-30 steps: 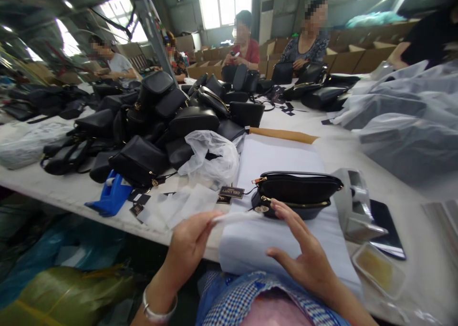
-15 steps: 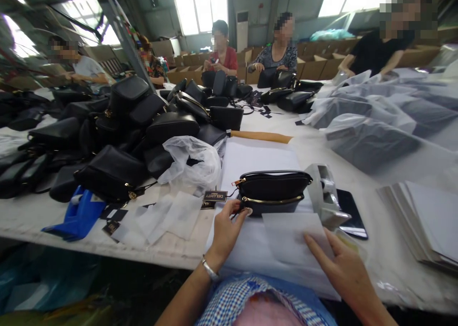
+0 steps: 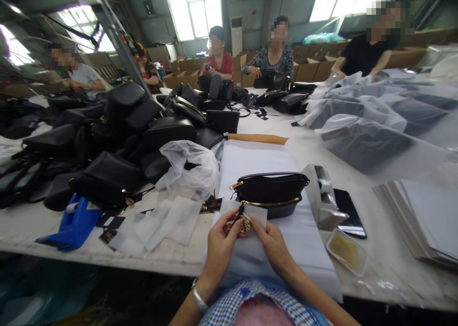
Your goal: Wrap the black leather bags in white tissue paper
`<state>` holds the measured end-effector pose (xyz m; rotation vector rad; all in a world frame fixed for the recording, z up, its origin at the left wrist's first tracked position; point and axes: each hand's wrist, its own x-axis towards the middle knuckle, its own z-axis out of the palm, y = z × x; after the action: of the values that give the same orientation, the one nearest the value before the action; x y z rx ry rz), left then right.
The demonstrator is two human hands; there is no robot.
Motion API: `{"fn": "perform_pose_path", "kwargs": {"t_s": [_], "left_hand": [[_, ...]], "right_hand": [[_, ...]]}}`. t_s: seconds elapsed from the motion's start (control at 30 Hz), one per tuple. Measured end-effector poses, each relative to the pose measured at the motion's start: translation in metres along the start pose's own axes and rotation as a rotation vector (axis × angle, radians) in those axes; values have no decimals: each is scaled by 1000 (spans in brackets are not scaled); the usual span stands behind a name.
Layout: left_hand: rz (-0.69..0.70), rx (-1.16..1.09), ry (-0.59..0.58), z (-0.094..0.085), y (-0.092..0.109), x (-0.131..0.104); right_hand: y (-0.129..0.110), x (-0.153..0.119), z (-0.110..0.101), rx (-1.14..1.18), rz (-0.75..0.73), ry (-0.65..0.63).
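A paper stack (image 3: 257, 154) lies on the table (image 3: 354, 173) in the near middle, with a handbag (image 3: 268, 190) on its right part. At the handbag's near left corner, its charm (image 3: 245, 224) is between the left hand (image 3: 222, 238) and the right hand (image 3: 274, 245). Right of the handbag stands a tape dispenser (image 3: 324, 207), a phone (image 3: 352, 216) just beyond, a small tray (image 3: 362, 264) nearer; farther right, stacked sheets (image 3: 425, 221). Left of the paper stack, loose slips (image 3: 161, 226) reach toward a second dispenser (image 3: 77, 221). Behind the slips lie a plastic bag (image 3: 200, 164) and, farther left, piled handbags (image 3: 114, 140). Plastic sheeting (image 3: 368, 135) spreads far right. Co-workers (image 3: 274, 56) sit across the table, cartons (image 3: 304, 68) behind.
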<state>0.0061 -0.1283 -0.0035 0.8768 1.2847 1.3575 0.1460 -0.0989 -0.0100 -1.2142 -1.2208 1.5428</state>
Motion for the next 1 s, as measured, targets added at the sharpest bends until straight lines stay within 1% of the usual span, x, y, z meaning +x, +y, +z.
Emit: {"fn": "perform_pose_path", "kwargs": {"t_s": [0.1,0.2,0.27,0.3,0.37,0.4,0.43,0.47,0.5,0.57,0.6,0.63,0.67,0.7,0.8,0.87,0.93,1.0], "left_hand": [[102,157,24,-5,-2,1],[210,337,13,-8,0,-1],[282,454,16,-13,2,-3],[317,506,45,-16,2,-2],[366,563,167,-23,3,0],[359,547,236,-27,3,3],[317,486,275,-30,4,6],[240,384,265,-33,5,9],[131,258,194,-34,6,12],[-115,17,-41,-34,9,16],[-209,-56,-147,-33,10,17],[-268,-81,-216,-31,11,17],[-291,-68,-239,-29,11,17],[-282,-28,-222,-26,10,16],[-170,155,-89,-19,6,14],[-104,254,-17,-17,3,13],[-84,310,15,-16,0,13],[-102,331,33,-18,-2,14]], "right_hand": [[-4,4,3,64,3,-50],[-7,9,4,86,-24,-14],[-8,12,5,115,-12,5],[-8,13,5,129,2,10],[-8,13,5,144,33,10],[-8,13,5,153,47,3],[-8,13,5,164,60,-8],[-9,12,4,174,69,-19],[-9,12,4,182,77,-29],[-9,12,3,181,97,-30],[-9,12,3,170,106,-22],[-9,12,2,151,109,-12],[-8,13,2,122,102,0],[-7,14,1,82,81,14],[-4,17,0,-61,-33,60],[-3,16,-3,-138,-82,81],[-3,12,-7,-150,-58,56],[-3,6,-12,-17,12,-19]]}}
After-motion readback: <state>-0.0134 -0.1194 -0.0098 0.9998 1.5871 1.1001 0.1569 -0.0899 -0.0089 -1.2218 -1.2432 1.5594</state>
